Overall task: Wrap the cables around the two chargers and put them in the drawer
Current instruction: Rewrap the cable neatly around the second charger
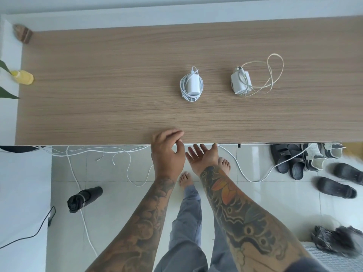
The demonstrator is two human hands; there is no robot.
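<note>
Two white chargers lie on the wooden desk point(98, 107). The left charger point(191, 85) has its white cable coiled tightly around it. The right charger point(240, 83) has a yellowish cable point(274, 73) only partly wound, with loose loops spreading to its right. My left hand point(167, 148) hovers over the desk's front edge, palm down, fingers loosely curled, holding nothing. My right hand point(202, 156) sits just below the front edge, palm up, fingers spread and reaching under the desk top. No drawer shows; whatever is under the edge is hidden.
A yellow vase point(23, 77) with green leaves stands at the desk's left end, a small wooden piece point(23, 33) at the far left corner. On the floor lie white cables point(98, 154), a black bottle point(84, 199), several sandals point(290, 160) and my bare feet.
</note>
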